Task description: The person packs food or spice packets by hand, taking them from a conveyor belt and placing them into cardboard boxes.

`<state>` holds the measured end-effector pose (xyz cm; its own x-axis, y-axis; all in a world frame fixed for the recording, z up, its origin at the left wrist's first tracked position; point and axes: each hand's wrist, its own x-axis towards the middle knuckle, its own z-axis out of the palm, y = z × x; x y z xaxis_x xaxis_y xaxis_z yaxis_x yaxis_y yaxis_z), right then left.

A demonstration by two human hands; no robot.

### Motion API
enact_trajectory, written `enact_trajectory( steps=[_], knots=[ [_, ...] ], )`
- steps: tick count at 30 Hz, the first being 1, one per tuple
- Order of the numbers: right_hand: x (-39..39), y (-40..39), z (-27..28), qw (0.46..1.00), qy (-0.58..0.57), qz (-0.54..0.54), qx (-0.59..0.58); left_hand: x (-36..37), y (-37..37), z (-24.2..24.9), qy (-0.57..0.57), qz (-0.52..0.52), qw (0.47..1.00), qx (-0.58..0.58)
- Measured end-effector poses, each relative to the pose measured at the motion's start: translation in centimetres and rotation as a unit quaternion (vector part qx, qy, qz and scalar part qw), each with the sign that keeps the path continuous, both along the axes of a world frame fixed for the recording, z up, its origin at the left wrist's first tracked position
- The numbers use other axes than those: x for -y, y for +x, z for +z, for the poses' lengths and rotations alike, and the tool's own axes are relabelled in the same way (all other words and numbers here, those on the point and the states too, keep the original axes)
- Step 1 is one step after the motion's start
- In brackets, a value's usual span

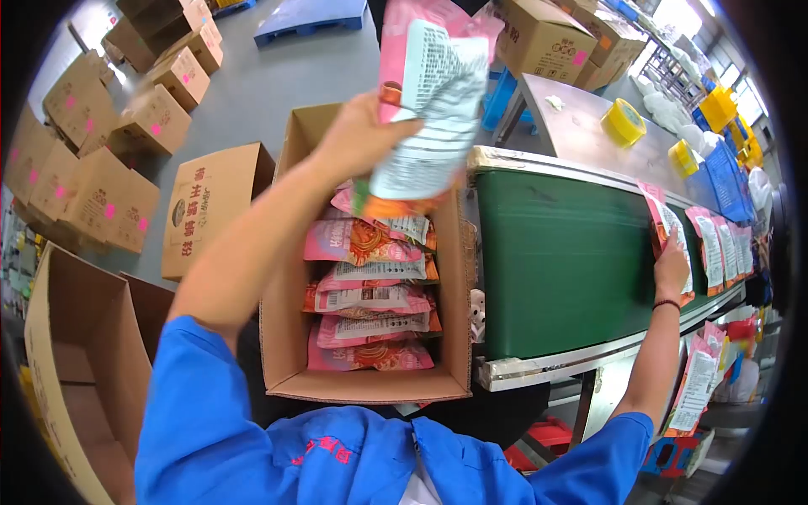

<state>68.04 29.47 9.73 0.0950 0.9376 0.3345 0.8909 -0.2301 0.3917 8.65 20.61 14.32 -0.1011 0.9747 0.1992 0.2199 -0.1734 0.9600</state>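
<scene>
Above an open cardboard box [366, 387], my left hand [362, 135] is closed on a pink food packet [442, 109] with a printed pale label, blurred by motion. Inside the box, several similar packets [370, 299] stand in a row, overlapping one another. Out to the right, my right hand [671, 268] grips the near part of another pink packet [659, 210] on the green conveyor belt [564, 261]; its fingertips are partly hidden. More packets [711, 244] lie in a row on the belt just beyond that hand.
Empty open cartons [84, 353] stand at my left, with a printed carton [210, 198] beside the box and more cartons [93, 194] behind. A steel table [581, 109] bears yellow tape rolls [623, 124]. A blue pallet [310, 18] lies on the floor. Packets [697, 383] also sit below the belt's right end.
</scene>
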Motion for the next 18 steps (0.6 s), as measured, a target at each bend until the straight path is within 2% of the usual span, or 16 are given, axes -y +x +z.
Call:
enact_trajectory(
  steps=[1,2,3,4,6,7,8,9,11,13,14,15,16,17,18],
  knots=[
    [0.1,-1.7,2.1,0.999,-0.031,-0.009,-0.015,-0.3,-2.5,-0.6,-0.002,0.005,1.0,0.01],
    [0.3,-3.9,4.7,0.997,-0.062,-0.017,-0.031,-0.8,-4.9,-1.7,0.054,-0.011,0.977,-0.208],
    [0.1,-4.3,6.0,0.995,-0.045,0.054,-0.075,-1.3,-6.7,-3.0,0.106,-0.026,0.903,-0.415],
    [0.5,-5.9,7.7,0.984,-0.034,0.117,-0.133,-2.0,-7.6,-4.9,0.006,-0.023,0.865,-0.501],
    [0.6,-8.3,10.3,0.948,-0.036,0.205,-0.24,-3.6,-9.6,-10.0,-0.089,-0.073,0.786,-0.607],
    [0.8,-10.5,11.8,0.948,-0.038,0.215,-0.23,-4.7,-10.4,-13.5,-0.113,-0.081,0.78,-0.61],
    [1.7,-13.8,13.2,0.909,-0.057,0.248,-0.331,-6.0,-11.0,-17.4,-0.135,-0.089,0.773,-0.613],
    [2.7,-17.6,14.6,0.859,-0.077,0.276,-0.425,-7.0,-11.0,-21.5,-0.117,-0.053,0.776,-0.618],
    [4.7,-26.8,16.1,0.79,-0.087,0.352,-0.495,-7.8,-10.2,-25.4,-0.099,-0.013,0.781,-0.617],
    [5.5,-35.7,15.4,0.742,-0.092,0.423,-0.511,-8.2,-9.2,-27.2,-0.278,-0.074,0.777,-0.559],
    [4.8,-38.6,14.8,0.759,-0.146,0.443,-0.454,-8.2,-9.3,-27.7,-0.279,-0.076,0.781,-0.554],
    [3.6,-42.2,13.2,0.768,-0.161,0.516,-0.342,-7.8,-10.0,-27.8,-0.307,-0.109,0.769,-0.55],
    [2.2,-46.4,11.2,0.759,-0.212,0.553,-0.27,-7.4,-10.7,-28.0,-0.334,-0.143,0.755,-0.545],
    [1.4,-50.9,8.9,0.744,-0.267,0.555,-0.258,-7.0,-11.4,-28.1,-0.332,-0.142,0.768,-0.529],
    [-0.3,-54.1,5.1,0.749,-0.293,0.564,-0.184,-6.7,-12.1,-28.8,-0.328,-0.148,0.766,-0.532]
  ],
)
